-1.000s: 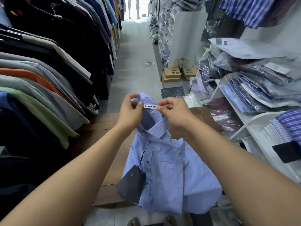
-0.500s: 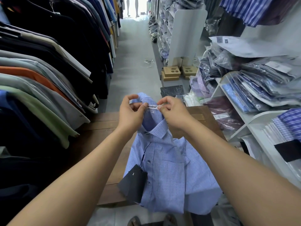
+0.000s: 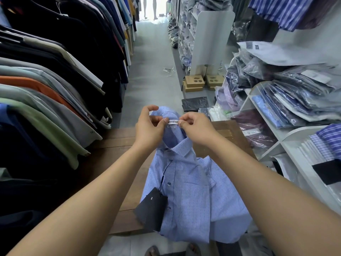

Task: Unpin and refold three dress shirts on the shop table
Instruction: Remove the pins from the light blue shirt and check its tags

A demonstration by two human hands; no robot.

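A rail of hanging shirts (image 3: 46, 89) fills the view from seven to eleven o'clock. White shelves (image 3: 267, 145) stacked with bagged shirts run from one to four o'clock, and a grey aisle leads off toward twelve. Between them, at the centre, stands a dark wooden table (image 3: 114, 145). A pale blue checked dress shirt (image 3: 193, 191) lies buttoned on it, front up. Its lower part drapes over the near edge toward six o'clock, probably pulled close so the neck is within easy reach. Both bare arms reach in from the bottom corners and meet at the raised collar (image 3: 177, 146), just above centre. The left hand (image 3: 149, 130) pinches the neckband between thumb and forefinger at nine o'clock of the label, its other fingers curled loosely above. The right hand (image 3: 197, 128) pinches the band at three o'clock of the label, with the fingers tucked under. This two-sided grip seems meant to hold the cloth taut while working out a pin, though no pin is visible. A dark hang tag (image 3: 151, 209) dangles on a cord at seven o'clock of the shirt front. Smallest is the white brand label (image 3: 173, 122), framed between the two thumbs.
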